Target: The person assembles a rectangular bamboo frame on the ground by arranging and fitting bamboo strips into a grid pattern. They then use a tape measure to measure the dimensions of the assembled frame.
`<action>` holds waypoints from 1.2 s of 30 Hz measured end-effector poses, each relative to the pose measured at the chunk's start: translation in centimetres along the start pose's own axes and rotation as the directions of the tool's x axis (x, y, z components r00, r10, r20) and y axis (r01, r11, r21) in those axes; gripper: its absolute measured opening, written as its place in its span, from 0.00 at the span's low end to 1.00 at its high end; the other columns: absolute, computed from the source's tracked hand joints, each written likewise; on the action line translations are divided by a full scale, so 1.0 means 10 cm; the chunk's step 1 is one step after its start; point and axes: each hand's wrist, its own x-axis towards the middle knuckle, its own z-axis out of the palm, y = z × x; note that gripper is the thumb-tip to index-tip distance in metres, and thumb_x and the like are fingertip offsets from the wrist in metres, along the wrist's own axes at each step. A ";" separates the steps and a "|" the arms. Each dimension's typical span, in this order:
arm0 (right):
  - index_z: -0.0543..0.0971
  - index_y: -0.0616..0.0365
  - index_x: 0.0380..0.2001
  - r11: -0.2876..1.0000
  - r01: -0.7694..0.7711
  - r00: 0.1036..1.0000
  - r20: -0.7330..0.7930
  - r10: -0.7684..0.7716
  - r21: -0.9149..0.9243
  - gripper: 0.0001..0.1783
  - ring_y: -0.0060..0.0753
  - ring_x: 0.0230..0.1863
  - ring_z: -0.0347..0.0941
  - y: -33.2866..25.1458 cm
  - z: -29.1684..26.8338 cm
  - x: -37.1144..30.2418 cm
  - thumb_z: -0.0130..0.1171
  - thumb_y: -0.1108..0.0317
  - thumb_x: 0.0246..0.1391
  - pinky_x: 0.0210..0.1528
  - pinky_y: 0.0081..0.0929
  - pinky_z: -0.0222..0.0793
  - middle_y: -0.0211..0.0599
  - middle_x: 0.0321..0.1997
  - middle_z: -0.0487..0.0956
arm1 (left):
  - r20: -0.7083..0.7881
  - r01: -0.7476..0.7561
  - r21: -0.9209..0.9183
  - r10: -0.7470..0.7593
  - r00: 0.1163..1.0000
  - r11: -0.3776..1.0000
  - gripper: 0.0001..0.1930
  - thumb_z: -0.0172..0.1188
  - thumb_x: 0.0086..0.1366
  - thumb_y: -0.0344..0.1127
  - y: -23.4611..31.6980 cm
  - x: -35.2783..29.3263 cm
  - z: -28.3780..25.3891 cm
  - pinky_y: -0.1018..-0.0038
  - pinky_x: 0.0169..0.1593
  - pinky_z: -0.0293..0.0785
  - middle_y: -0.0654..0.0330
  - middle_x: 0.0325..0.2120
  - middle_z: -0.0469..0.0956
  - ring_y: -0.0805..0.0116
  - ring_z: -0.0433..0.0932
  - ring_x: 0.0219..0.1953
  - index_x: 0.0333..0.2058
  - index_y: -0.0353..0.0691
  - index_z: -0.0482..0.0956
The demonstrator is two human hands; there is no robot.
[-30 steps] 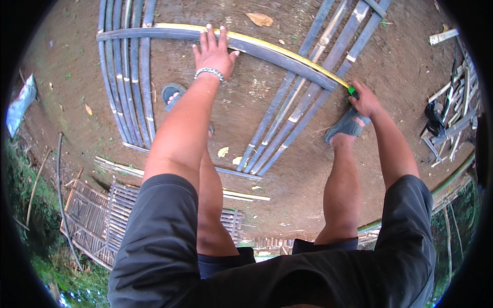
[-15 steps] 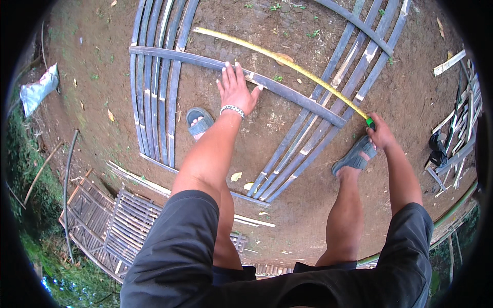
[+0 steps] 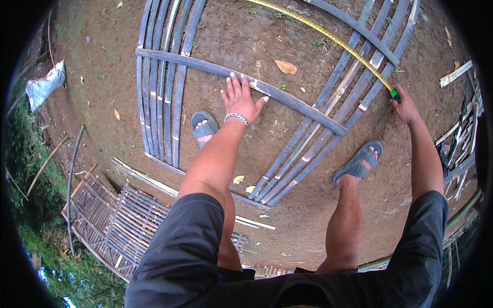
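Note:
My left hand [image 3: 241,102] lies with fingers spread, its fingertips at a dark bamboo crosspiece [image 3: 292,101]; whether it presses down I cannot tell. That crosspiece spans two groups of long bamboo slats on the ground, the left slats [image 3: 178,102] and the right slats [image 3: 312,151]. Out at the right, my right hand [image 3: 406,107] is closed round a tape measure [image 3: 394,95] with a green end showing. Its yellow blade [image 3: 328,35] is drawn out, crossing above the right slats toward the top edge. My fingers hide most of the case.
My sandalled feet stand between the slat groups and right of them. A second crosspiece [image 3: 354,24] lies at the far right. Split bamboo pieces [image 3: 465,128] are heaped on the right. A slatted bamboo panel [image 3: 131,220] lies lower left, and a pale sack [image 3: 46,84] stands at the left.
My right hand has moved farther away and to the right with the tape measure. The blade has shifted the same way, uncovering a brown leaf. My left hand stays at the crosspiece.

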 end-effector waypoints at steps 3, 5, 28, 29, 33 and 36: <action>0.65 0.54 0.65 1.000 -0.005 0.999 0.043 0.005 0.011 0.34 0.57 0.67 0.65 -0.08 -0.08 0.11 0.61 0.71 0.54 0.69 0.39 0.60 0.56 0.64 0.70 | 0.006 0.005 0.014 -0.005 1.000 1.000 0.55 0.52 0.65 0.69 -0.04 0.00 0.03 0.47 0.74 0.35 0.41 0.74 0.29 0.45 0.30 0.77 0.73 0.36 0.36; 0.65 0.55 0.65 1.000 -0.004 1.000 0.027 0.004 0.001 0.34 0.57 0.67 0.65 0.00 -0.08 0.13 0.61 0.72 0.54 0.69 0.39 0.60 0.56 0.64 0.70 | 0.015 -0.002 0.020 0.001 1.000 1.000 0.55 0.52 0.65 0.69 -0.01 0.02 0.03 0.47 0.74 0.35 0.41 0.74 0.28 0.45 0.30 0.77 0.73 0.36 0.36; 0.66 0.54 0.64 0.999 -0.033 0.997 0.064 0.033 0.006 0.33 0.58 0.64 0.68 0.01 -0.26 0.21 0.60 0.68 0.54 0.66 0.42 0.63 0.59 0.60 0.73 | 0.020 0.024 -0.009 -0.024 1.000 1.000 0.58 0.56 0.63 0.68 0.04 0.03 0.03 0.45 0.74 0.35 0.40 0.74 0.27 0.43 0.29 0.76 0.73 0.35 0.35; 0.66 0.54 0.64 1.000 -0.028 0.998 0.063 0.027 0.011 0.33 0.59 0.64 0.68 0.01 -0.27 0.22 0.60 0.69 0.54 0.66 0.42 0.63 0.59 0.60 0.73 | 0.020 0.028 -0.007 -0.027 0.999 1.000 0.58 0.57 0.63 0.68 0.04 0.03 0.03 0.45 0.74 0.35 0.40 0.74 0.27 0.43 0.29 0.76 0.73 0.35 0.35; 0.66 0.53 0.64 1.000 -0.022 0.999 0.048 0.022 -0.002 0.33 0.59 0.63 0.68 0.07 -0.29 0.24 0.60 0.69 0.53 0.65 0.43 0.63 0.59 0.60 0.74 | 0.002 0.016 -0.008 -0.016 1.000 1.000 0.59 0.58 0.62 0.67 0.04 0.05 0.07 0.44 0.74 0.36 0.39 0.74 0.27 0.42 0.29 0.76 0.73 0.35 0.34; 0.66 0.53 0.64 0.999 -0.038 0.997 0.060 0.039 -0.017 0.33 0.59 0.63 0.68 0.09 -0.33 0.27 0.59 0.69 0.53 0.65 0.43 0.63 0.59 0.60 0.74 | 0.001 0.013 -0.004 -0.013 1.000 1.000 0.59 0.58 0.62 0.68 0.02 0.05 0.08 0.44 0.74 0.36 0.39 0.74 0.27 0.42 0.29 0.76 0.73 0.35 0.34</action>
